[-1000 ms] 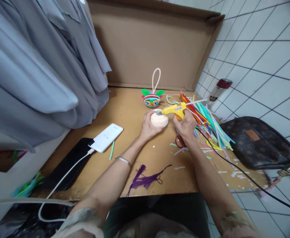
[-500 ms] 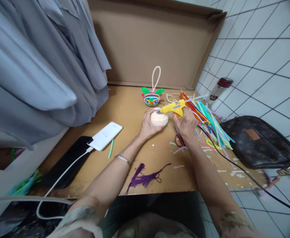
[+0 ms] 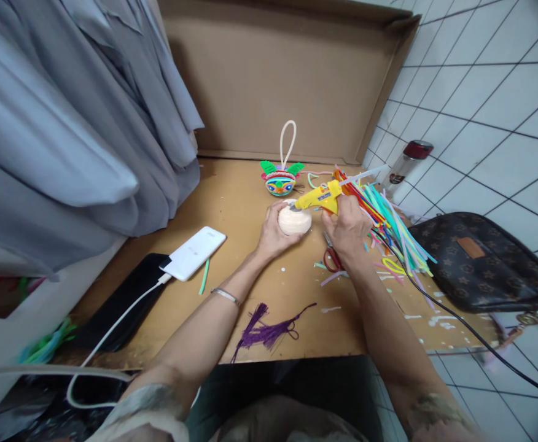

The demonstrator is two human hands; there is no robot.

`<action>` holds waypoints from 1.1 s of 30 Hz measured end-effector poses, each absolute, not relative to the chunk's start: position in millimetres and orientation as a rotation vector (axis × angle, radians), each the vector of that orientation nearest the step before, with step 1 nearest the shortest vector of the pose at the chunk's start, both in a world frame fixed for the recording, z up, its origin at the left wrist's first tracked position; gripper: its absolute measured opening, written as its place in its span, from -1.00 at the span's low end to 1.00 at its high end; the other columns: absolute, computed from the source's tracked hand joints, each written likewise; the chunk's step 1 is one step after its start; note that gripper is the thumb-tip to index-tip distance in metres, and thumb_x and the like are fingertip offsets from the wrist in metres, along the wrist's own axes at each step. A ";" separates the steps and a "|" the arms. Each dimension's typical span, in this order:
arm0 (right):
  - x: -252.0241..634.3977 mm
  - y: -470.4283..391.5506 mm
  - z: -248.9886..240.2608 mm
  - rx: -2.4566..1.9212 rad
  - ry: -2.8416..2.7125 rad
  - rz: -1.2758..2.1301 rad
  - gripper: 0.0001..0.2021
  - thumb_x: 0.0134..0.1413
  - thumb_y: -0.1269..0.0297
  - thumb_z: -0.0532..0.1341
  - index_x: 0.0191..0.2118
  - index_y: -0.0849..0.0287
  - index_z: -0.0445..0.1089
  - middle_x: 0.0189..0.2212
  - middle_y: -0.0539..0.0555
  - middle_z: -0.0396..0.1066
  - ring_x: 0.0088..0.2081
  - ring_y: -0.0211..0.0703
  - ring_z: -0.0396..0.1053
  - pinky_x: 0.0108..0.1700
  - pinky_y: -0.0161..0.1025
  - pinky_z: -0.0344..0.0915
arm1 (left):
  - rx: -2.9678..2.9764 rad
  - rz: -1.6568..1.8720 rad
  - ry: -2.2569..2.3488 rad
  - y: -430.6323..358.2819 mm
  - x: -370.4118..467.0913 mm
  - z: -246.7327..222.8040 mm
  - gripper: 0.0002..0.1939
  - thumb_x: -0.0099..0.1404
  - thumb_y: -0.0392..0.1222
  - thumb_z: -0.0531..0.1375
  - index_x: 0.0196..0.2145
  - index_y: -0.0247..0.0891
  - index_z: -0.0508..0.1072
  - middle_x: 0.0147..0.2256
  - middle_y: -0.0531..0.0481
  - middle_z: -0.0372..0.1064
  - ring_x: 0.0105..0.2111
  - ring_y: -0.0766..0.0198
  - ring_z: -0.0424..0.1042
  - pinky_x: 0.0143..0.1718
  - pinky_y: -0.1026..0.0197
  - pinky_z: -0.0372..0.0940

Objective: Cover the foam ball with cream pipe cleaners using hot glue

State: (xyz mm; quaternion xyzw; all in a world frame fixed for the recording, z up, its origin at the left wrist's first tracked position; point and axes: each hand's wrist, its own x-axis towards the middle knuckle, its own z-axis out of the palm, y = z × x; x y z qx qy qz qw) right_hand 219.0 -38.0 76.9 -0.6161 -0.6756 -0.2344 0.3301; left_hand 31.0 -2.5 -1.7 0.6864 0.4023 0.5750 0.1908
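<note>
We judge the cream ball (image 3: 294, 221) light and a little soft, best cupped around its sides. It sits on the desk (image 3: 241, 202), our left hand (image 3: 273, 236) wrapped about it. Our right hand (image 3: 347, 230) grips the yellow glue gun (image 3: 319, 196), its nozzle touching the ball's top.

A yellow glue gun (image 3: 317, 196) meets a cream ball (image 3: 294, 221). Behind sits a toy (image 3: 279, 182) striped in many colours, with green ears. The sticks (image 3: 386, 224) are red, orange, teal and yellow. The tassel (image 3: 266, 333) is purple, the bag (image 3: 485, 264) brown with what looks like a monogram print, and the power bank (image 3: 193, 253) white.
</note>
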 end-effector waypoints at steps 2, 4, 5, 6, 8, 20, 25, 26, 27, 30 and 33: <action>218.9 -38.7 77.7 -1.615 -1.766 -0.630 -0.77 0.25 0.21 0.14 -0.07 0.16 0.41 -0.15 0.22 0.48 -0.16 0.04 0.43 -0.18 -0.19 0.25 | 1.924 1.619 1.118 -2.6 30.7 -1.8 -0.11 -0.05 -0.18 0.53 0.19 -0.11 0.26 0.27 -0.24 0.33 0.31 -0.11 0.38 0.36 -0.25 0.31; 219.4 -39.5 78.9 -1.607 -1.766 -0.633 -0.77 0.24 0.21 0.14 -0.06 0.16 0.41 -0.15 0.22 0.48 -0.17 0.04 0.42 -0.19 -0.19 0.24 | 1.917 1.622 1.110 -2.9 30.6 -1.7 -0.11 -0.05 -0.18 0.53 0.19 -0.12 0.26 0.27 -0.24 0.32 0.30 -0.10 0.38 0.36 -0.24 0.31; 219.8 -39.9 79.6 -1.602 -1.767 -0.627 -0.76 0.24 0.20 0.14 -0.05 0.16 0.41 -0.15 0.22 0.48 -0.16 0.04 0.42 -0.19 -0.18 0.24 | 1.912 1.622 1.112 -3.1 30.5 -1.5 -0.11 -0.05 -0.18 0.53 0.19 -0.12 0.26 0.27 -0.24 0.33 0.30 -0.10 0.39 0.35 -0.23 0.31; 220.2 -40.3 80.6 -1.603 -1.769 -0.615 -0.76 0.24 0.20 0.14 -0.04 0.16 0.40 -0.14 0.22 0.48 -0.15 0.05 0.41 -0.19 -0.18 0.23 | 1.906 1.621 1.118 -3.4 30.4 -1.3 -0.11 -0.05 -0.19 0.53 0.19 -0.12 0.26 0.27 -0.24 0.33 0.29 -0.10 0.40 0.35 -0.23 0.32; 220.7 -41.2 82.7 -1.628 -1.767 -0.577 -0.74 0.24 0.21 0.14 -0.02 0.17 0.40 -0.13 0.23 0.46 -0.12 0.06 0.41 -0.18 -0.18 0.23 | 1.891 1.618 1.137 -3.9 30.4 -0.8 -0.11 -0.05 -0.19 0.53 0.19 -0.12 0.27 0.26 -0.24 0.33 0.29 -0.10 0.41 0.34 -0.21 0.33; 220.1 -39.7 77.1 -1.627 -1.772 -0.615 -0.77 0.25 0.20 0.16 -0.05 0.16 0.39 -0.12 0.23 0.49 -0.15 0.04 0.43 -0.22 -0.19 0.23 | 1.939 1.614 1.119 -2.6 31.0 -1.5 -0.11 -0.06 -0.20 0.54 0.19 -0.10 0.27 0.26 -0.23 0.34 0.31 -0.12 0.38 0.35 -0.25 0.31; 220.3 -40.2 78.5 -1.633 -1.782 -0.585 -0.78 0.27 0.20 0.15 -0.05 0.15 0.39 -0.13 0.22 0.48 -0.16 0.02 0.43 -0.24 -0.21 0.21 | 1.941 1.614 1.111 -2.5 30.7 -1.2 -0.11 -0.06 -0.19 0.53 0.19 -0.11 0.26 0.26 -0.25 0.32 0.32 -0.13 0.37 0.36 -0.25 0.30; 220.1 -40.3 79.0 -1.638 -1.784 -0.575 -0.78 0.27 0.21 0.15 -0.05 0.15 0.38 -0.12 0.22 0.48 -0.16 0.02 0.43 -0.24 -0.20 0.21 | 1.940 1.613 1.112 -2.5 30.7 -1.1 -0.11 -0.06 -0.19 0.53 0.19 -0.11 0.26 0.26 -0.25 0.32 0.32 -0.12 0.37 0.36 -0.24 0.30; 219.9 -40.3 79.4 -1.642 -1.784 -0.568 -0.78 0.26 0.22 0.15 -0.05 0.15 0.38 -0.12 0.22 0.48 -0.15 0.03 0.43 -0.24 -0.20 0.21 | 1.939 1.612 1.113 -2.5 30.6 -1.0 -0.11 -0.06 -0.19 0.53 0.18 -0.11 0.27 0.26 -0.24 0.33 0.32 -0.12 0.37 0.36 -0.24 0.31; 219.4 -40.3 79.9 -1.652 -1.771 -0.562 -0.77 0.24 0.23 0.17 -0.03 0.16 0.38 -0.11 0.22 0.49 -0.15 0.03 0.43 -0.25 -0.20 0.20 | 1.949 1.617 1.113 -1.7 30.5 -1.4 -0.13 -0.06 -0.20 0.53 0.17 -0.11 0.28 0.25 -0.23 0.34 0.31 -0.12 0.38 0.36 -0.22 0.31; 219.7 -40.0 79.5 -1.646 -1.766 -0.551 -0.76 0.24 0.24 0.17 -0.02 0.17 0.39 -0.12 0.22 0.49 -0.15 0.04 0.44 -0.25 -0.21 0.21 | 1.984 1.654 1.079 0.0 29.9 -3.5 -0.13 -0.07 -0.19 0.54 0.16 -0.12 0.28 0.22 -0.22 0.36 0.30 -0.13 0.38 0.34 -0.24 0.32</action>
